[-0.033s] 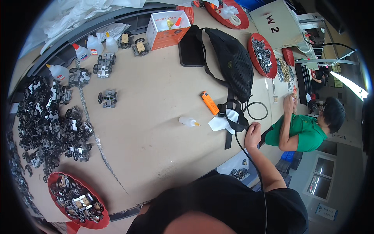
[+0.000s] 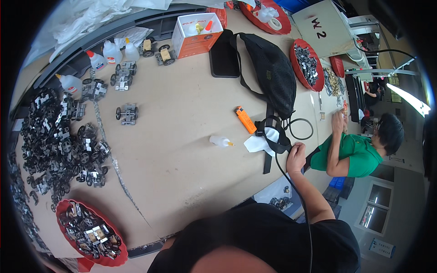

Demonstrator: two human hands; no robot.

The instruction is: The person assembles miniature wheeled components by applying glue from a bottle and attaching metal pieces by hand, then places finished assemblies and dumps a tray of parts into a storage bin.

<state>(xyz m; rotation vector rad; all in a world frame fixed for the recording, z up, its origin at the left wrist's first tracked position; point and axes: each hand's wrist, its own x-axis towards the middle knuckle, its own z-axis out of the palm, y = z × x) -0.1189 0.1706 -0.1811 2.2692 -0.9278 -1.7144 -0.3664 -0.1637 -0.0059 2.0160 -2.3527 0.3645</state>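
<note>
My right hand (image 2: 296, 157) is at the table's right edge with its fingers curled closed, beside a black strap (image 2: 283, 146); whether it grips anything is hidden. My left hand is out of the picture. The strap bundle lies over a white cloth-like piece (image 2: 257, 144), and a black cable runs from there down past my right forearm. Just left of it lie an orange box-shaped tool (image 2: 246, 120) and a small white glue bottle (image 2: 219, 141) on its side with a yellowish tip. A black mesh bag (image 2: 269, 73) rests farther back.
Black toy-car chassis parts (image 2: 63, 145) are heaped at the left, a red basket (image 2: 124, 255) of parts below them. Glue bottles (image 2: 112, 53) and an orange-white box (image 2: 195, 43) stand at the back. Another red basket (image 2: 293, 57) is at the right, where a person in green (image 2: 346, 154) works.
</note>
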